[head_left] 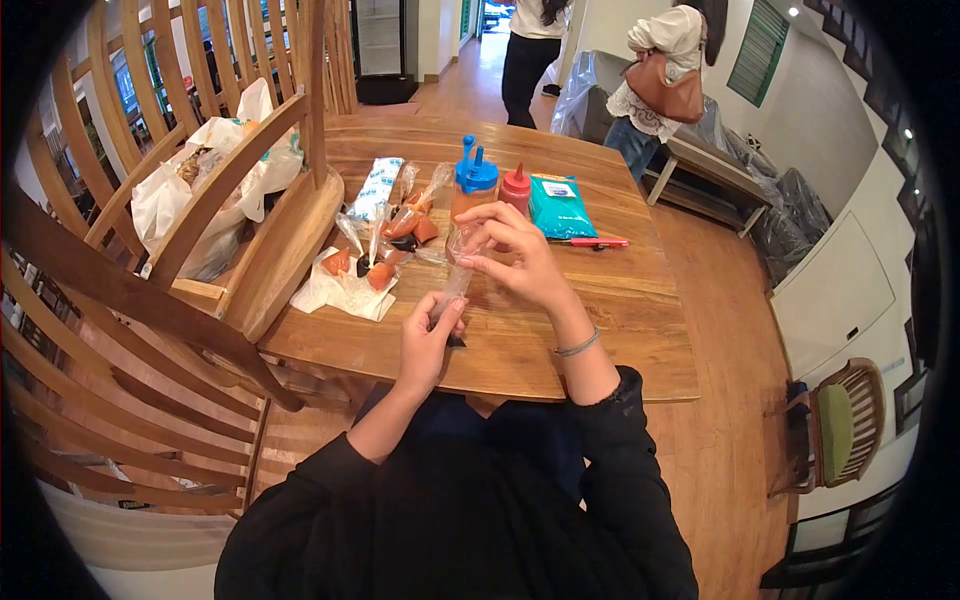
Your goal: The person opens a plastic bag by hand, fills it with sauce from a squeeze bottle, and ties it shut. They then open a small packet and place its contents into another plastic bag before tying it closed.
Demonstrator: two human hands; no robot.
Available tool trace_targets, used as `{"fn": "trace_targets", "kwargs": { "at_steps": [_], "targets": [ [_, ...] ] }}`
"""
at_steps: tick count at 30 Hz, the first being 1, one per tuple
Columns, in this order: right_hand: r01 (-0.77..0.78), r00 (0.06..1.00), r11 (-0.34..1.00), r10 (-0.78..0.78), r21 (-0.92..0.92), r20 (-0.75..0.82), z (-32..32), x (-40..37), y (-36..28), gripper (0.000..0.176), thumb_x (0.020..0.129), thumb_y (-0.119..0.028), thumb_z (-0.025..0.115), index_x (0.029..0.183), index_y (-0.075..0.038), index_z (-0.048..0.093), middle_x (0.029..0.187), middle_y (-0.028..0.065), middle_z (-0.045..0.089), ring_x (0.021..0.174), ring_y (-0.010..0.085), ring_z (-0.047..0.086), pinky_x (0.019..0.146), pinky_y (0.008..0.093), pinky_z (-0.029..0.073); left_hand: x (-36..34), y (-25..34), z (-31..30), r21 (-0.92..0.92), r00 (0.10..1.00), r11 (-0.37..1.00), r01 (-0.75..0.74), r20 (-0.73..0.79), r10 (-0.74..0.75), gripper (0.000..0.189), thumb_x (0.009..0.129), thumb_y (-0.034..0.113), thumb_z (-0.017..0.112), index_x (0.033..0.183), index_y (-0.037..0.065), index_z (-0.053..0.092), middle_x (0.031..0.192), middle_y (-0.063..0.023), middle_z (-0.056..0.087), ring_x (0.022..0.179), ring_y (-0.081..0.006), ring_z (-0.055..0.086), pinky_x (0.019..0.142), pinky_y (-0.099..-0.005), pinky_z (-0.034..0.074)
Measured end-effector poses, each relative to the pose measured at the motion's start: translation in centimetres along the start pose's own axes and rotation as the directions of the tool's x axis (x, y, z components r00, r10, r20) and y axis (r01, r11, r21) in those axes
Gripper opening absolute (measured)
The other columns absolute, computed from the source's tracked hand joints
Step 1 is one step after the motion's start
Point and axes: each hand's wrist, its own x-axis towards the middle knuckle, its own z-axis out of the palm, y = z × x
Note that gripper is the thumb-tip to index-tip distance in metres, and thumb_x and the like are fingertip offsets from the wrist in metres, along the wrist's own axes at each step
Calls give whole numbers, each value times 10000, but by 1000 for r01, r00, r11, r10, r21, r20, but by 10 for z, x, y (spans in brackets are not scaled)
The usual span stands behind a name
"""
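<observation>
Above the near edge of the wooden table [600, 340], my left hand [432, 330] is closed round the lower part of a small clear plastic bag [456, 285] with something dark at its bottom. My right hand [510, 252] pinches the bag's upper end between thumb and fingers. Just beyond the hands stands a bottle with a blue lid [476, 175], with a red squeeze bottle [515, 188] to its right. Left of my hands, several small knotted bags of orange and dark sauce [381, 275] lie on and around a white napkin [335, 298].
A teal packet [561, 208] and a red pen [600, 242] lie at the right. A blue-and-white packet [377, 188] is at the back left. White bags [215, 190] rest on a wooden chair [290, 240]. Two people stand beyond the table.
</observation>
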Motion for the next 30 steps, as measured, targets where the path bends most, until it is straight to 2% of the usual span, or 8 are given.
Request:
{"fn": "trace_targets", "kwargs": {
  "at_steps": [4, 7, 8, 12, 21, 24, 27, 30],
  "targets": [
    [-42, 998, 943, 58, 331, -40, 0, -1, 6, 130, 844, -112, 791, 881, -19, 708, 1258, 99, 617, 1048, 150, 614, 744, 276, 556, 0, 1, 0, 3, 1000, 1000, 9, 5, -9, 150, 1003, 178, 653, 1024, 30, 668, 776, 30, 589, 715, -41, 534, 653, -207, 422],
    [-104, 984, 823, 166, 558, -61, -5, -2, 6, 110, 866, -82, 773, 874, 0, 701, 1283, 124, 581, 989, 140, 635, 755, 279, 592, 0, 0, 0, -4, 1000, 1000, 27, 8, -27, 141, 998, 171, 661, 1012, 31, 666, 776, 32, 589, 714, -39, 534, 654, -207, 422],
    [-116, 985, 825, 167, 553, -43, -9, -1, 7, 99, 876, -70, 759, 872, 8, 698, 1299, 129, 557, 942, 132, 648, 770, 287, 616, 0, -1, -1, -10, 999, 999, 33, 10, -33, 138, 996, 169, 663, 1007, 32, 665, 776, 33, 589, 714, -38, 533, 654, -207, 422],
    [-99, 979, 800, 185, 591, -85, -7, -2, 9, 95, 871, -64, 757, 876, 7, 695, 1296, 127, 564, 970, 139, 636, 759, 295, 608, -1, 3, 1, 6, 999, 999, 31, 12, -31, 136, 992, 168, 670, 993, 33, 662, 773, 36, 587, 709, -35, 531, 658, -207, 422],
    [-79, 962, 863, 198, 500, -189, -2, 1, 14, 222, 971, -240, 667, 904, -32, 706, 1216, 80, 650, 1031, 127, 581, 929, 326, 470, -1, -1, -1, 7, 999, 999, 40, 11, -40, 137, 990, 170, 672, 990, 33, 664, 777, 36, 587, 708, -39, 531, 661, -210, 428],
    [-42, 993, 977, 63, 207, -100, -4, -2, 26, 197, 980, -216, 656, 934, -30, 702, 1212, 84, 660, 1033, 135, 577, 929, 321, 469, 0, -1, 0, 27, 999, 999, 29, 16, -29, 138, 992, 174, 670, 991, 35, 665, 779, 35, 586, 709, -39, 530, 667, -210, 432],
    [-9, 999, 994, 14, 111, -42, -1, -3, 25, 191, 997, -217, 613, 977, -38, 676, 1255, 103, 638, 1050, 169, 591, 915, 327, 481, 0, 0, 0, 21, 999, 999, 37, 19, -38, 136, 993, 173, 670, 991, 37, 665, 779, 37, 584, 711, -37, 531, 670, -209, 436],
    [-89, 969, 840, 197, 535, -148, -2, -2, 18, 138, 979, -164, 650, 971, -33, 692, 1217, 93, 672, 1076, 172, 597, 987, 336, 450, 0, -1, -1, 21, 999, 999, 38, 30, -39, 134, 993, 171, 669, 992, 37, 665, 780, 40, 583, 714, -34, 533, 666, -210, 438]
  ]
}}
